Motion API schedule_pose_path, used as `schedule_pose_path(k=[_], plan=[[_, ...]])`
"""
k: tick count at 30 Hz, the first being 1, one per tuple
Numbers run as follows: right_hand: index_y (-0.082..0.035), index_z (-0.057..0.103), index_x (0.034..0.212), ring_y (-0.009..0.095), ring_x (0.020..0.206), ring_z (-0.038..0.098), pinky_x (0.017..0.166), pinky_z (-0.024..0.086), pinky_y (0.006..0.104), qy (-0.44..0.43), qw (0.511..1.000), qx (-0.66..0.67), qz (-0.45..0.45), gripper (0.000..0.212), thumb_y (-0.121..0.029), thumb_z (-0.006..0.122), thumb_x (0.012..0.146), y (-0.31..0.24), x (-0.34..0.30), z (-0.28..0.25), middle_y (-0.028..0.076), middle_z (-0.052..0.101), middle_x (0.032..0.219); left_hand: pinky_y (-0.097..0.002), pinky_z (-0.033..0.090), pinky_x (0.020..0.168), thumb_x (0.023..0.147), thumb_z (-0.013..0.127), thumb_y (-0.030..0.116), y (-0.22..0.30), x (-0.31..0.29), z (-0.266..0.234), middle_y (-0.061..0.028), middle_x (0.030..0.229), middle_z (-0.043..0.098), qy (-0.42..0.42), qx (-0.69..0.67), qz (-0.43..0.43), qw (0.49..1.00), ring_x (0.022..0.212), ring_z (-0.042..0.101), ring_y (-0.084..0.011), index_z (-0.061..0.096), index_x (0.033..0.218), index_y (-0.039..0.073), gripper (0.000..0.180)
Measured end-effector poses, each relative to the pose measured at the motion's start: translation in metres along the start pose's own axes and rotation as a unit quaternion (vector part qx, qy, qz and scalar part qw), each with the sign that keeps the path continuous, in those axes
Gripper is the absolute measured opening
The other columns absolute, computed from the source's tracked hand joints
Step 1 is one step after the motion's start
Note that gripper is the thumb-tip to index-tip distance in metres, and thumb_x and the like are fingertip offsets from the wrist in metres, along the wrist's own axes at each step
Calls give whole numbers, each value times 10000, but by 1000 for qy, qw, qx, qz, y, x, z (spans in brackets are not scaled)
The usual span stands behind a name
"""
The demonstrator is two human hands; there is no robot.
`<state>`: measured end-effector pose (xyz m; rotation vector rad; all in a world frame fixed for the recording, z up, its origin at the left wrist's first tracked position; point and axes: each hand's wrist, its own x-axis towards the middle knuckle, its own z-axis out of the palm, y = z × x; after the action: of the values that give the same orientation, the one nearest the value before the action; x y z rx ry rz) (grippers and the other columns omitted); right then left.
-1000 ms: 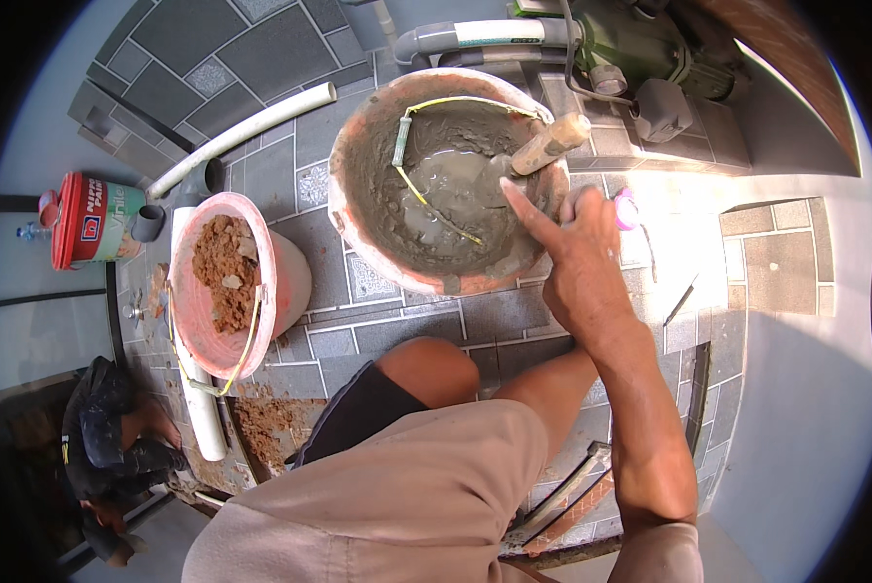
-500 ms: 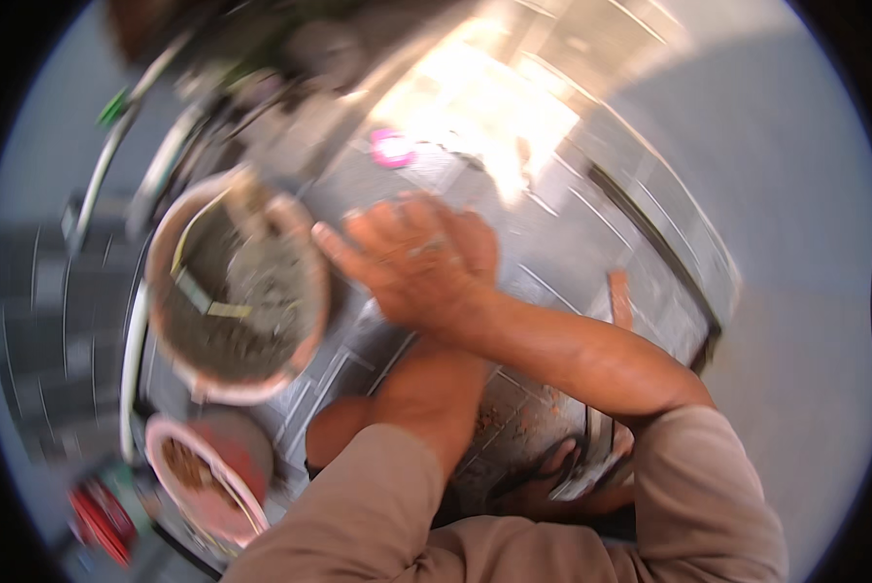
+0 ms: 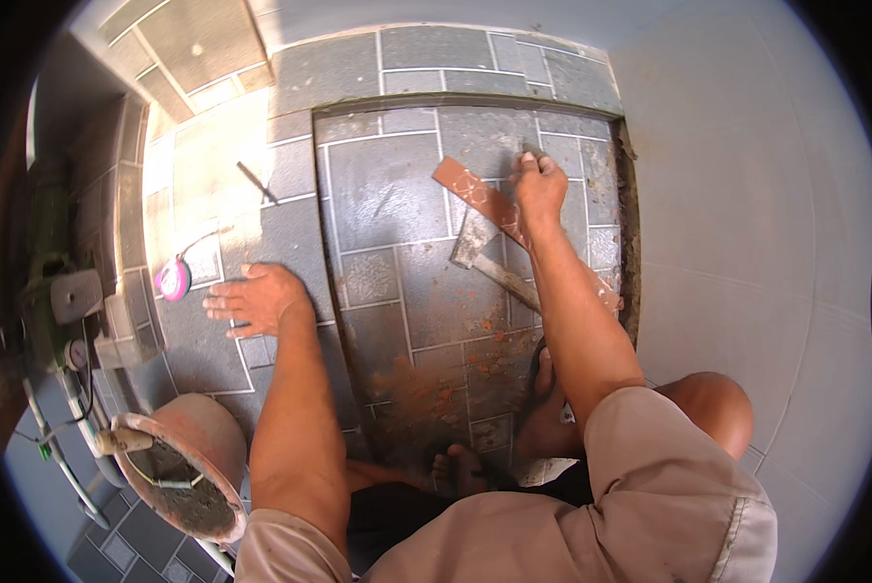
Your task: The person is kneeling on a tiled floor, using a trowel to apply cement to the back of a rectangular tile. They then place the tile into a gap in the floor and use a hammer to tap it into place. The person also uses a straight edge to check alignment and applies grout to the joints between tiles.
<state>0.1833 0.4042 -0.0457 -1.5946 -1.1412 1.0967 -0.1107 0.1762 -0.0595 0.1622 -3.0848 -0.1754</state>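
My left hand [image 3: 261,301] is open, fingers spread over the grey patterned tile floor beside the sunken section's left edge. To the right, my right hand [image 3: 541,185] is closed above the sunken tiles, fingertips pinched together. A small dark bit shows at those fingertips, too small to name. Just beside that hand lies a long terracotta-coloured strip [image 3: 470,187] with whitish marks; my right forearm covers part of it. A hammer [image 3: 509,284] with a mortar-crusted head and a wooden handle rests below the strip.
A bucket [image 3: 207,442] of wet grey mortar stands at lower left, a wooden handle [image 3: 123,441] over its rim. On the floor lie a pink round reel [image 3: 173,279] and a thin dark rod [image 3: 258,183]. Reddish crumbs [image 3: 426,389] spread near my feet. A wall [image 3: 737,243] rises at right.
My hands, earlier together near the mortar bucket, are now apart. The view has swung right, bringing the strip and hammer into sight. The pink bucket has left the view.
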Motion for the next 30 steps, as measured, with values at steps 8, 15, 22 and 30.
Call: schedule_pose_path(k=[8, 15, 22, 30], plan=[[-158, 448, 1615, 476, 1303, 480, 1150, 388, 515, 67, 912, -381, -140, 708, -41, 615, 936, 11, 124, -43, 304, 495, 1345, -631, 104, 1287, 1087, 305, 485, 5, 7, 13, -176, 1773, 154, 25, 33, -10, 999, 1651, 102, -324, 200, 1680, 37, 751], [-332, 456, 1619, 427, 1211, 503, 1100, 434, 501, 10, 877, -459, -144, 803, -24, 621, 896, 8, 152, -37, 222, 495, 1253, -633, 134, 1283, 1081, 317, 473, 6, 6, 17, -188, 1768, 161, 32, 52, -5, 998, 1647, 119, -334, 210, 1674, 28, 749], [-325, 584, 1530, 369, 1101, 531, 1036, 451, 496, -63, 886, -391, -243, 728, 31, 560, 896, 11, 84, 39, 169, 504, 1102, -628, 152, 1280, 1078, 336, 488, 5, 6, 25, -167, 1762, 205, 54, 60, -5, 997, 1641, 160, -310, 255, 1668, 55, 737], [41, 441, 1561, 397, 1226, 541, 1112, 428, 462, -25, 987, -115, -109, 591, 22, 526, 977, 6, 24, 101, 211, 490, 1304, -638, 144, 1274, 1080, 331, 482, 3, 9, 23, -183, 1762, 194, 54, 54, -5, 997, 1639, 161, -326, 239, 1669, 38, 744]])
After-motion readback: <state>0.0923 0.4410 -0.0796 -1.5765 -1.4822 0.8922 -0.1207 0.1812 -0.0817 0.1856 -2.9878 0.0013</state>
